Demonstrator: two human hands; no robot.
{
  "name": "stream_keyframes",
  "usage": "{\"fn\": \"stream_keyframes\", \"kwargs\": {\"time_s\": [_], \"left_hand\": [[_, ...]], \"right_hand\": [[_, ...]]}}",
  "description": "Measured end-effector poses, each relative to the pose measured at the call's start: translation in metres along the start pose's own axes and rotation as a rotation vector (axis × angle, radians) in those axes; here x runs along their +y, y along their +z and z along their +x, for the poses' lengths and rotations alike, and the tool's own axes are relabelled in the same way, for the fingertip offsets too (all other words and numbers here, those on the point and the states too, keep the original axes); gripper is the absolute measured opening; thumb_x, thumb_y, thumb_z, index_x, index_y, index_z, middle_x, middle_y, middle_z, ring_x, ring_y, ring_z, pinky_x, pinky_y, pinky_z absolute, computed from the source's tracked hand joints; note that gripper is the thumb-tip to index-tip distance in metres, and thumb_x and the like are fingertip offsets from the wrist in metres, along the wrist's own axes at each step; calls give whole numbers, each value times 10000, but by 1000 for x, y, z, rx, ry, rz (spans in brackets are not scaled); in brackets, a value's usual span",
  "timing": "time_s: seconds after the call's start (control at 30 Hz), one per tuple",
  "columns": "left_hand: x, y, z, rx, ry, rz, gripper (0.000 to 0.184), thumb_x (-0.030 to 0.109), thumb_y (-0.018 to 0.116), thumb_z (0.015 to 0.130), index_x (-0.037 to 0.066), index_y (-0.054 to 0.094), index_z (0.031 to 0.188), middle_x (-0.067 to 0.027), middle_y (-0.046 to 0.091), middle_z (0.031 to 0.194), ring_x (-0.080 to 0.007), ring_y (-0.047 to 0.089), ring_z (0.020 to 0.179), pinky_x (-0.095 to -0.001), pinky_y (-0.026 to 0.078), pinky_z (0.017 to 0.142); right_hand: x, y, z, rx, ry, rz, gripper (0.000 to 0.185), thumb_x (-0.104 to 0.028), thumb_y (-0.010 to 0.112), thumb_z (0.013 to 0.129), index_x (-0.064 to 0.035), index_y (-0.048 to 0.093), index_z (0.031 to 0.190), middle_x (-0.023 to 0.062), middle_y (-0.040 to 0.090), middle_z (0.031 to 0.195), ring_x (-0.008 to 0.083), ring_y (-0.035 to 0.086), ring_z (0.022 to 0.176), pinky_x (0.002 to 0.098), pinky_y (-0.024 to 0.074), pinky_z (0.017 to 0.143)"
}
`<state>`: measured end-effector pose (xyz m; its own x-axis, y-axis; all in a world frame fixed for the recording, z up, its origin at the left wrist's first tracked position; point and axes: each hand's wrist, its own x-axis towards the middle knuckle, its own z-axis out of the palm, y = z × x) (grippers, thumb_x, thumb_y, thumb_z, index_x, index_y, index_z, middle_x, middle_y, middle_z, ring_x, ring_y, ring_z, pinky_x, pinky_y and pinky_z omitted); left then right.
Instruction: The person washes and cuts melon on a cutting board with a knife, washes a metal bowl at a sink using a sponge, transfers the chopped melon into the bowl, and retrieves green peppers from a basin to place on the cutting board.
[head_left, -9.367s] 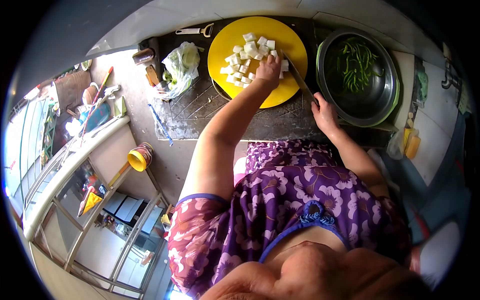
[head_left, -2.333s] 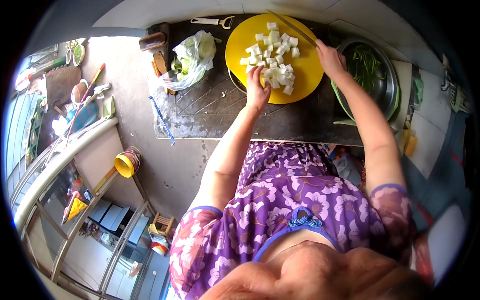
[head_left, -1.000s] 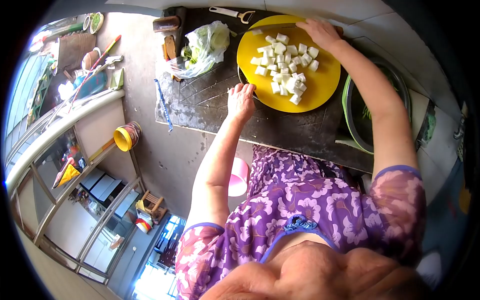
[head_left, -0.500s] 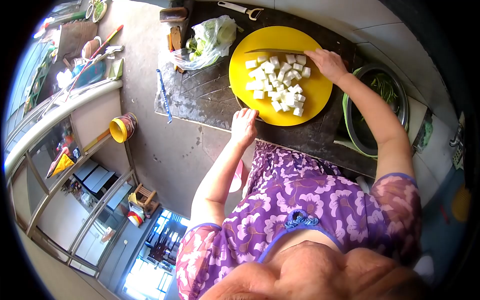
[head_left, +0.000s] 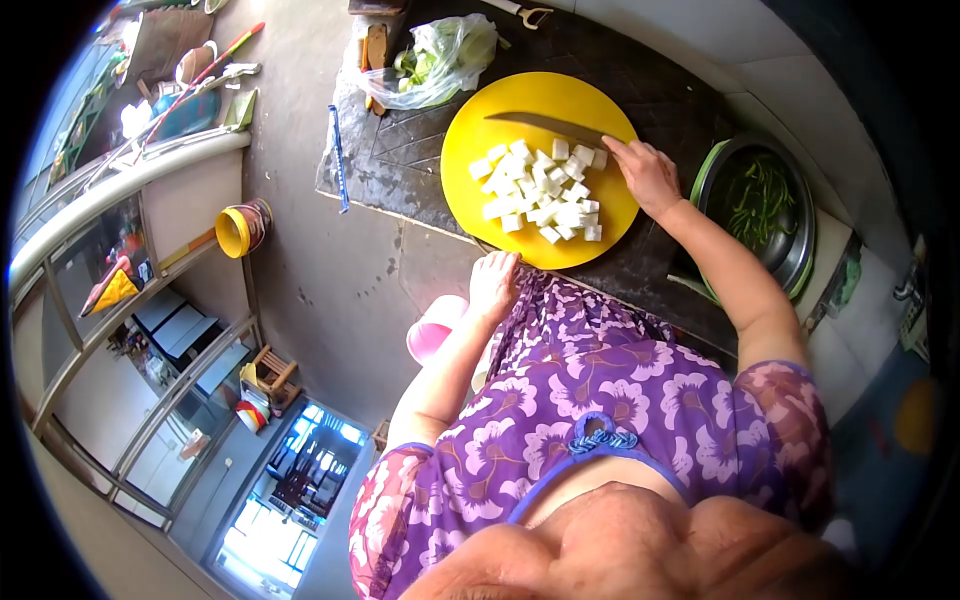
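The white cubes (head_left: 545, 190) lie in a loose heap on the yellow board (head_left: 475, 135), toward its near half, and the knife (head_left: 545, 123) runs along their far side. The blade's long axis goes from the right hand (head_left: 647, 177) out to the left and a little away from the person, with the tip at the far left of the heap; whether the steel rests on the board or hangs just above it, I cannot tell. The right fingers are closed around the handle at the board's right edge, just beside the rightmost cubes, so this is the nearer hand. The left hand (head_left: 493, 285) is at the board's near left edge, across the heap from the blade, leaving the cubes between blade and hand. Its fingers are bent and bunched together against the rim, but whether they pinch the board or something beneath it is hidden. The board sits near the front edge of the worktop (head_left: 400, 180), with a dark bowl (head_left: 806, 215) of green chillies (head_left: 762, 200) to its right and a bag of greens (head_left: 450, 60) to its far left.
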<state>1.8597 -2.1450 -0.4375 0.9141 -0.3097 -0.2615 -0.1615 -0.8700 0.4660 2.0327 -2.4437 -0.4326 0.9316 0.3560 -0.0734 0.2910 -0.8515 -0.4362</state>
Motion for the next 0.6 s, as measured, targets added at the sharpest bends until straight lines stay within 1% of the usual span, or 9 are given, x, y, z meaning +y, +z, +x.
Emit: {"fn": "stream_keyframes", "kwargs": {"time_s": [0.07, 0.1, 0.2, 0.3, 0.4, 0.43, 0.53, 0.57, 0.6], "left_hand": [[-1, 3, -6, 15, -3, -8, 452, -29, 492, 674, 68, 559, 1110, -108, 588, 1028, -281, 532, 1049, -402, 395, 901], [-1, 4, -8, 18, -8, -7, 459, -29, 493, 672, 68, 557, 1116, -110, 587, 1032, -284, 529, 1054, -403, 394, 904], [-1, 6, -4, 29, -12, -12, 449, -7, 514, 685, 65, 556, 1127, -112, 582, 1036, -282, 526, 1053, -402, 391, 907], [-3, 3, -3, 71, 2, -56, 397, 32, 541, 722, 55, 565, 1118, -105, 588, 993, -273, 544, 1000, -403, 395, 897], [-5, -10, -3, 96, -11, -127, 407, 24, 537, 711, 53, 566, 1116, -104, 596, 978, -272, 553, 988, -406, 395, 900], [-7, -18, -5, 99, -41, -203, 459, -10, 532, 689, 60, 547, 1142, -128, 601, 1022, -303, 547, 1019, -425, 374, 932], [-20, -39, -16, 295, -50, -384, 427, -44, 533, 678, 41, 570, 1095, -162, 614, 930, -361, 578, 887, -439, 450, 824], [-23, -53, -23, 348, -64, -422, 407, -61, 522, 679, 28, 576, 1072, -178, 612, 881, -379, 584, 810, -441, 478, 748], [-31, -64, -35, 360, -96, -448, 396, -68, 513, 691, 24, 575, 1071, -179, 611, 871, -364, 593, 804, -429, 485, 732]], "right_hand": [[1, 7, 8, 62, 3, -89, 404, -77, 537, 894, -166, 572, 1287, 108, 606, 939, 274, 606, 886, 382, 495, 785], [9, 15, 15, 61, -18, -130, 491, -38, 540, 870, -186, 529, 1338, 111, 588, 963, 265, 582, 924, 371, 478, 822], [30, 33, 37, 4, -72, -209, 561, -29, 532, 844, -210, 488, 1373, 72, 549, 1032, 237, 545, 988, 352, 448, 878], [43, 51, 45, 31, -177, -211, 514, -75, 529, 875, -248, 503, 1358, 46, 532, 1067, 225, 533, 1010, 361, 432, 898], [31, 43, 44, 22, -101, -159, 465, -132, 533, 905, -286, 513, 1343, 36, 526, 1080, 224, 529, 1030, 379, 422, 908], [29, 42, 45, 5, -72, -153, 416, -169, 538, 920, -298, 539, 1315, 33, 530, 1100, 226, 527, 1055, 393, 418, 906], [21, 36, 44, 133, -114, -101, 317, -145, 587, 878, -161, 607, 1194, 68, 570, 1131, 279, 552, 1052, 407, 445, 887], [15, 33, 44, 177, -107, -73, 293, -114, 608, 854, -141, 634, 1144, 78, 584, 1101, 290, 561, 1033, 398, 454, 882], [8, 30, 43, 231, -109, -24, 267, -87, 616, 839, -129, 656, 1099, 87, 592, 1096, 291, 561, 1038, 395, 445, 898]]}}
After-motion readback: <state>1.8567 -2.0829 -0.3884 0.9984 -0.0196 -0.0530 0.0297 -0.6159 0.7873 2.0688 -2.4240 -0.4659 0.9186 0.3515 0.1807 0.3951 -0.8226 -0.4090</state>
